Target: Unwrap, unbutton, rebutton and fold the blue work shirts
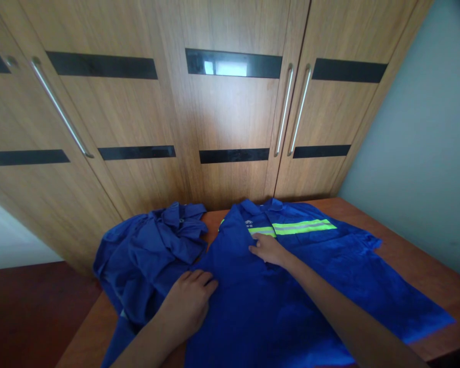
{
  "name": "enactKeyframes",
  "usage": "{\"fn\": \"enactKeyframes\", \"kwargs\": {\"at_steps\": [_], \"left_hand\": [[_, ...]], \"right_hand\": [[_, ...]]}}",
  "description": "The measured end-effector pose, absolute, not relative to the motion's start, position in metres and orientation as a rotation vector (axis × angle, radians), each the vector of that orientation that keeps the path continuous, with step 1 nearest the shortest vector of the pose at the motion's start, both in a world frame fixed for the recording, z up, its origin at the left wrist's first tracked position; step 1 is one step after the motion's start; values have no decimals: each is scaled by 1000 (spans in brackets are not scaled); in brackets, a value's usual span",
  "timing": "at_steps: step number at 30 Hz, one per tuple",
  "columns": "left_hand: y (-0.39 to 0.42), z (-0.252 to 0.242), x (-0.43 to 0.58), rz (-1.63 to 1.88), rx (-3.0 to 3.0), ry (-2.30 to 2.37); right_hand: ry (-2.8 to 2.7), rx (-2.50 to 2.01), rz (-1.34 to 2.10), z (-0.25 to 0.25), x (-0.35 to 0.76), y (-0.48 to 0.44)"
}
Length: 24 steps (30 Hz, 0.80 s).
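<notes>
A blue work shirt (245, 312) with a collar and a yellow-green and silver reflective strip lies spread on the wooden surface, collar towards the wardrobe. My left hand (193, 301) is at the shirt's left edge, fingers curled down onto the cloth, apparently gripping it. Over the shirt front, just below the strip, my right hand (268, 249) has its thumb and forefinger close together on the cloth at the front edge. The exact pinch is hard to see. A small pale logo shows on the chest, left of the right hand.
Another blue garment (149, 255) lies crumpled to the left of the shirt. Behind stands a wooden wardrobe (230, 112) with black inlays and long metal handles. A pale wall (417, 168) closes off the right side. The reddish-brown tabletop (402, 258) shows around the cloth.
</notes>
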<state>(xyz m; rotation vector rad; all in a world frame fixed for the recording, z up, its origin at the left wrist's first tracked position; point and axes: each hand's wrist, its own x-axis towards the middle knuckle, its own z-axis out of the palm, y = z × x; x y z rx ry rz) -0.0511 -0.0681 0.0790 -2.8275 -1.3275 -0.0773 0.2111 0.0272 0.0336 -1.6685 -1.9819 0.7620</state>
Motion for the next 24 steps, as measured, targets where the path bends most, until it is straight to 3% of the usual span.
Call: {"fn": "enactKeyframes", "kwargs": {"at_steps": [4,9,16,24], "left_hand": [[-56,84,-39,-207,-2849,-1368],[-20,72,-11,-329,-2787,-1267],[-7,23,-8,-222,-2765,-1523],[-14,22,-9,-207,-2735,-1613]], "right_hand": [[-2037,-1638,449,51,196,46],[-2477,-1253,183,59,160,87],[-2585,-1408,316,17,156,127],[-2429,-1570,306,3,150,138]]}}
